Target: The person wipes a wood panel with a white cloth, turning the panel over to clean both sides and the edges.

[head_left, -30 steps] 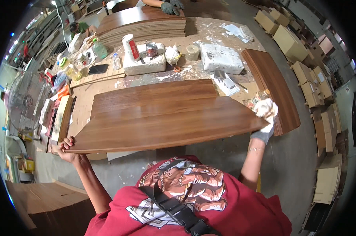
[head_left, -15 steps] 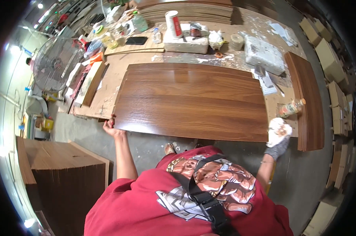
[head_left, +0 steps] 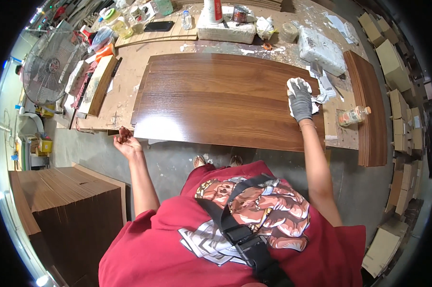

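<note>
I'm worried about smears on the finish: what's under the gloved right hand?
Under the right hand is a crumpled white cloth, over the glossy brown panel near its right end. The panel surface beneath the cloth is covered, so smears there cannot be seen.

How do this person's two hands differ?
The left hand is bare; the right hand wears a grey glove. The left is palm up beside the brown panel, fingers curled; the right lies palm down over a white cloth on that panel. Each is near an end of it.
</note>
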A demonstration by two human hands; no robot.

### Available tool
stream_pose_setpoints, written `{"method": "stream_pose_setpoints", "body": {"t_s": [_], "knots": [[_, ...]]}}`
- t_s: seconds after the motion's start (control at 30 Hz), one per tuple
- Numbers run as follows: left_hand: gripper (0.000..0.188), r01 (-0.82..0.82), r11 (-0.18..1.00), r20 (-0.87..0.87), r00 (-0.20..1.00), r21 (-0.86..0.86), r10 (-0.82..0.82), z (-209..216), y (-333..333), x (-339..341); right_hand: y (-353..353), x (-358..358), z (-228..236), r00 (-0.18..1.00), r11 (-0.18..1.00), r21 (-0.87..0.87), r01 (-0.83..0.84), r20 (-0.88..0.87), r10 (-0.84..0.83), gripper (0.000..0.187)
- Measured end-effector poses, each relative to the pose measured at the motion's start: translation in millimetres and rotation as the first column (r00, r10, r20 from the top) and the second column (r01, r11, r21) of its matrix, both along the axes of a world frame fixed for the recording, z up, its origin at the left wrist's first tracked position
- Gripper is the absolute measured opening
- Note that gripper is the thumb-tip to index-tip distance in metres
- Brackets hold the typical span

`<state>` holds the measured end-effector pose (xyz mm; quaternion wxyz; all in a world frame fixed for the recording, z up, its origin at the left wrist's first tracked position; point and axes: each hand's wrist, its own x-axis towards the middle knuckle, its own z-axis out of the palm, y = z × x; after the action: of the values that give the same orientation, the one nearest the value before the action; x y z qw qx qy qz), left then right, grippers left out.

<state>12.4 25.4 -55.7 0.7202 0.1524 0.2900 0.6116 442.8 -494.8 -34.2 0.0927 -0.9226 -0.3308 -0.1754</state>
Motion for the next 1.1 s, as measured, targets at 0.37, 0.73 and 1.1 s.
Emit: {"method": "stream_pose_setpoints", "body": {"t_s": [0.37,0.73,1.1], "knots": [[0.024,0.519,0.82,-0.404,0.714,-0.243,-0.572,19,-25,-23,352,-181,40,0.889,0.881,-0.122,-0.458,-0.09,0.449,0.042],[0.045,0.55,0.823,-0.603,0.612,-0.14,-0.511,31,52,-56,230,-276,79,0.329,0.841,0.422,-0.338,-0.785,0.525,0.039],[0.046,0.687,0.678,-0.778,0.565,0.259,-0.275,76,53,57,339,-305,42,0.766,0.838,0.116,-0.533,-0.354,0.536,0.046]]}}
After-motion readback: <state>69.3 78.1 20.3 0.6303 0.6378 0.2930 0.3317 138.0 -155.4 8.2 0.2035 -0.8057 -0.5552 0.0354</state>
